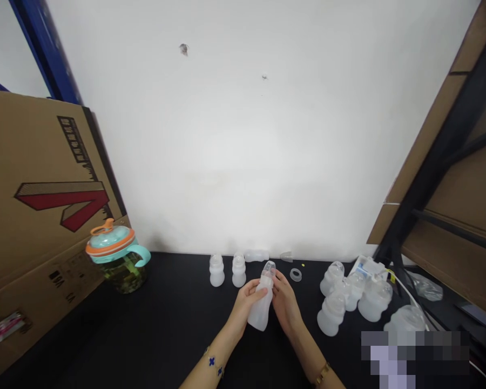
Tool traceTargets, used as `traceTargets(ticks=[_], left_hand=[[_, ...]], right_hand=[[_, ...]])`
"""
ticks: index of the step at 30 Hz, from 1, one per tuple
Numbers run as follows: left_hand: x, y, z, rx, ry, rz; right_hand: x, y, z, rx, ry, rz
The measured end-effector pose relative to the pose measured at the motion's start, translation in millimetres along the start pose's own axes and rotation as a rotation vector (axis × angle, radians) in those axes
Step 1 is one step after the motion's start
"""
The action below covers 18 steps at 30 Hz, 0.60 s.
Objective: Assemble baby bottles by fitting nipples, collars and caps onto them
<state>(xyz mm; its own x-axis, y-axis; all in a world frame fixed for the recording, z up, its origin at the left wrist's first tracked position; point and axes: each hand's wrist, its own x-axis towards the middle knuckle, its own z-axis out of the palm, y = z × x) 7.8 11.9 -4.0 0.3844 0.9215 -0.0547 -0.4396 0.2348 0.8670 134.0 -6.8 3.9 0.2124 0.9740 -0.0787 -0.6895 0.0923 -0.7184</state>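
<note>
A frosted white bottle (261,309) with a clear cap (269,267) is held tilted over the black table (166,335), its top pointing away from me. My left hand (245,303) is wrapped round the bottle's body, thumb on top. My right hand (284,296) has its fingers closed at the bottle's neck and cap on the right side. Beyond the hands, two small capped bottles (216,271) (238,271) stand upright. A clear ring (295,274) and a clear cone-shaped piece (286,256) lie near the wall, beside a frosted bottle lying down (257,255).
Several capped bottles (331,314) stand at the right, near a white power strip (370,268) with cables and a plastic bag (427,287). At the left are a jug (123,265) with a turquoise handle and a large cardboard box (36,216). A white wall (243,135) rises behind.
</note>
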Motion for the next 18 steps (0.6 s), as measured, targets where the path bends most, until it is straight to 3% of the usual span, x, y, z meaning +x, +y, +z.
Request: traceTargets(ticks=[18], left_hand=[[-2.9,4.7,3.3,-0.018,0.013,-0.006]], right_hand=[[-0.3,0.8,-0.2,-0.024,0.009,0.018]])
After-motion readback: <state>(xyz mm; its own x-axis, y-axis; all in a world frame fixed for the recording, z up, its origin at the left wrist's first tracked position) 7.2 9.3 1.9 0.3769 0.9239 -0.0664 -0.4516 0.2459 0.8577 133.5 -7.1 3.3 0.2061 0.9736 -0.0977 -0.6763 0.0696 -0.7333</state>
